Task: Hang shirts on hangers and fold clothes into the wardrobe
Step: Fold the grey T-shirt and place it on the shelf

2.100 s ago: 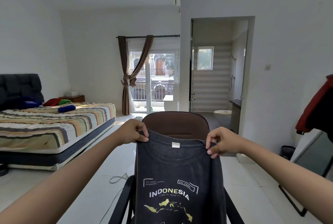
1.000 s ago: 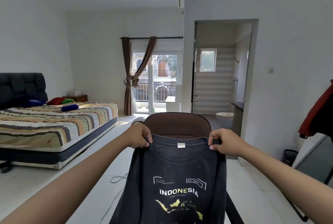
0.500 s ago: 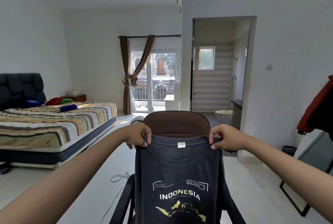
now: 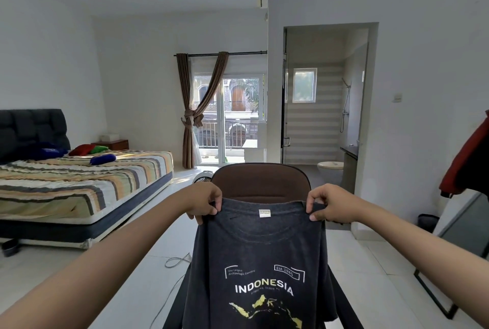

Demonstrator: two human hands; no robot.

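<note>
Two bare forearms, no sleeves — hands (image 4: pixel 205 203) ringless, unadorned

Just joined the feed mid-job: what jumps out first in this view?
A dark T-shirt printed INDONESIA hangs front and centre, pinched at its shoulders by the left hand and right hand. A brown chair stands right behind it. A striped bed fills the left.

Both arms reach forward and are almost straight, and the two hands are at the same height. The left hand (image 4: pixel 205 203) pinches the shoulder of a T-shirt (image 4: pixel 262 257) between thumb and curled fingers. The right hand (image 4: pixel 326 204) pinches the other shoulder in the same way.
</note>
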